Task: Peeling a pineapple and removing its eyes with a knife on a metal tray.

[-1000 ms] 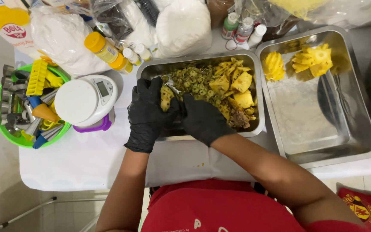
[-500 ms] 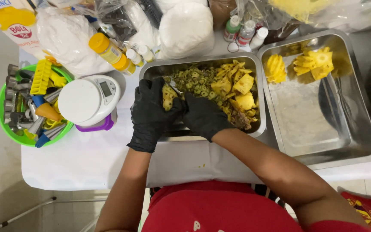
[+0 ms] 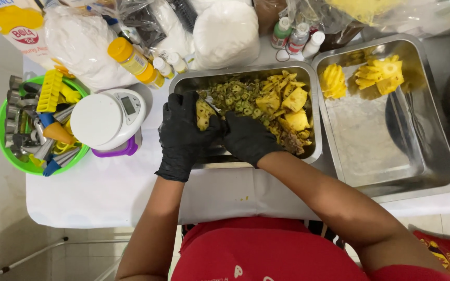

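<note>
Over the near left corner of a steel tray [image 3: 316,117], two hands in black gloves work a piece of pineapple [image 3: 203,113]. Left hand [image 3: 183,132] is curled around the yellow piece, fingers closed on it, holding it just above the tray's near rim. Right hand [image 3: 248,138] is closed around a knife [image 3: 212,105], whose thin blade shows against the fruit; the handle is hidden in the fist, and the two hands touch. Inside the tray lie green and yellow peelings [image 3: 240,93] at the far side and yellow chunks [image 3: 292,104] toward the right. To the right, a second, larger steel tray [image 3: 407,161] holds peeled pineapple pieces [image 3: 381,75] at its far end. Left of the hands stands a white kitchen scale [image 3: 108,119] on a purple base, and farther left a green bowl [image 3: 6,151] full of metal cutters and plastic tools. Along the far edge of the white table [image 3: 95,192] sit a yellow-capped bottle [image 3: 134,62], small bottles [image 3: 298,36] and white bags [image 3: 225,31].
</note>
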